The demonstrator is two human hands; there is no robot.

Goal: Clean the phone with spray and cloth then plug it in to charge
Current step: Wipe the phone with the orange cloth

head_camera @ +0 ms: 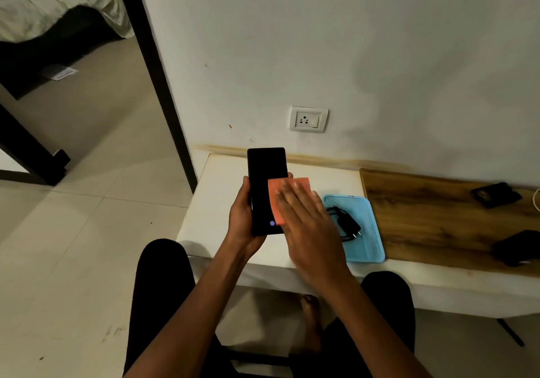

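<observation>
At frame centre, the left hand (242,219) is gripping the phone (267,190) above the table (210,202); the right hand (306,216), fingers flat, is pressing the orange cloth (282,195) on its screen. Light, even, edge-to-edge strokes would serve best.

Single head-worn wide-angle view, looking forward and down from seated height. Close on hands (280,216) at frame centre, above near counter (210,202) edge. Wall socket (309,119) at 12 o'clock, doorway with bed (52,6) at 10 o'clock, knees along bottom edge. No second view.
</observation>
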